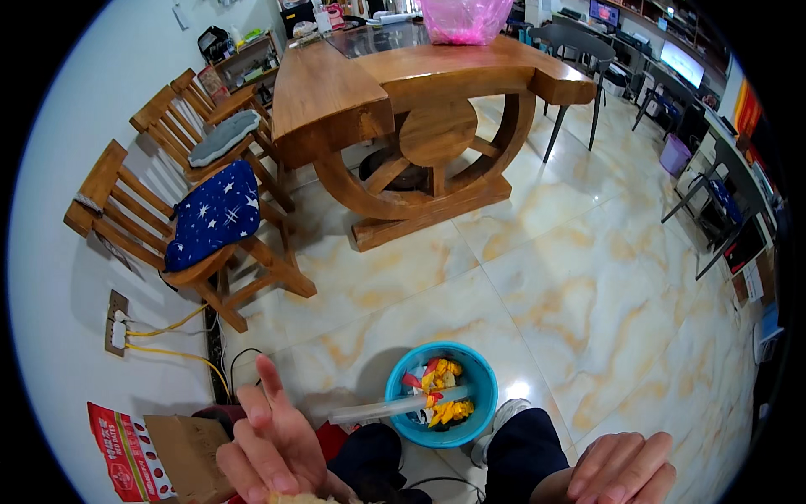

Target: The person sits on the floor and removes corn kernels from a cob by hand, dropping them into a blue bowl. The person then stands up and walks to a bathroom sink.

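My left hand (267, 435) is at the lower left, palm towards me, with its index finger raised and the other fingers bent. Its fingertips press against a pale yellow piece (296, 498), mostly cut off by the bottom edge. At the lower right my right hand (623, 469) has its fingers curled; whatever may be inside them is hidden. Between my feet a blue plastic bin (488, 409) stands on the floor. Yellow-and-red wrappers (450, 412) lie in it, and a long translucent plastic strip (371, 411) sticks out over its left rim.
A cardboard box (189, 450) and a red dates bag (126, 453) stand left of my left hand. Yellow cables (179, 354) run from a wall socket (117, 322). Wooden chairs (233, 261) line the wall. Ahead stands a heavy wooden table (434, 69) bearing a pink plastic bag (466, 22).
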`<state>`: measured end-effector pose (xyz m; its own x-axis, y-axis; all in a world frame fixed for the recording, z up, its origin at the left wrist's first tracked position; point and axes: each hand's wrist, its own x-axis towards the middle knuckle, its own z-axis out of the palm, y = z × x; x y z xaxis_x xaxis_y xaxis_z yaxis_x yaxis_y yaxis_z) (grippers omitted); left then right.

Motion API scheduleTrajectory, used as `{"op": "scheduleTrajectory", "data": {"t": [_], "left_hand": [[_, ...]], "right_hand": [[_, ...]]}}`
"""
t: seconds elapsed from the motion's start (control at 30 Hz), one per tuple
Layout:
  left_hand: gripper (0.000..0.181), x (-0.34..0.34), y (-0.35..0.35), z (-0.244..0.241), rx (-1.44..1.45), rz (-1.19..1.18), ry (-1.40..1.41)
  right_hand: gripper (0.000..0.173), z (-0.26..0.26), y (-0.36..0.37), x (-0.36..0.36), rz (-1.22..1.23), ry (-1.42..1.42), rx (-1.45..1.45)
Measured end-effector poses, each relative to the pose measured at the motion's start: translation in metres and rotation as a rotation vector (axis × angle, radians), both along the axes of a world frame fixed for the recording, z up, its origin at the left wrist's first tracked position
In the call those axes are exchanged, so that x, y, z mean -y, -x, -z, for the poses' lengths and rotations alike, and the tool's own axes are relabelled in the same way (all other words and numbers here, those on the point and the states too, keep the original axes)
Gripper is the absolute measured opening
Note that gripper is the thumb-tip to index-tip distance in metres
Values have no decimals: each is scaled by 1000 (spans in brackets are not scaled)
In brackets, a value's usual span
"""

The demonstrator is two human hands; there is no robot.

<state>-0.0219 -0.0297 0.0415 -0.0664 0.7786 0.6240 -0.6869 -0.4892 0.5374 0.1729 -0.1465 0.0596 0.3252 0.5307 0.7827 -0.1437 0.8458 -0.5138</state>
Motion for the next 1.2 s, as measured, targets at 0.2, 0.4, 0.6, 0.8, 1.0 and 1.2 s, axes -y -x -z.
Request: {"op": "scheduleTrajectory", "data": {"t": [0.2,0.4,0.6,0.8,1.0,1.2], "left_hand": [[18,-6,-5,1,42,25,33],[15,-7,0,6,12,-17,29],[13,-11,-1,6,-165,-7,-40],[13,-3,-1,3,-25,-19,-15],[12,-3,2,2,4,-18,15],[17,-4,4,1,20,5,27]], "right_hand": [[14,-3,1,4,63,69,3],[16,8,0,0,186,32,88],[17,9,-16,-8,181,84,197],[4,5,-7,3,127,50,1],[14,6,9,-3,238,58,4],[5,9,-5,-8,226,74,41]]}}
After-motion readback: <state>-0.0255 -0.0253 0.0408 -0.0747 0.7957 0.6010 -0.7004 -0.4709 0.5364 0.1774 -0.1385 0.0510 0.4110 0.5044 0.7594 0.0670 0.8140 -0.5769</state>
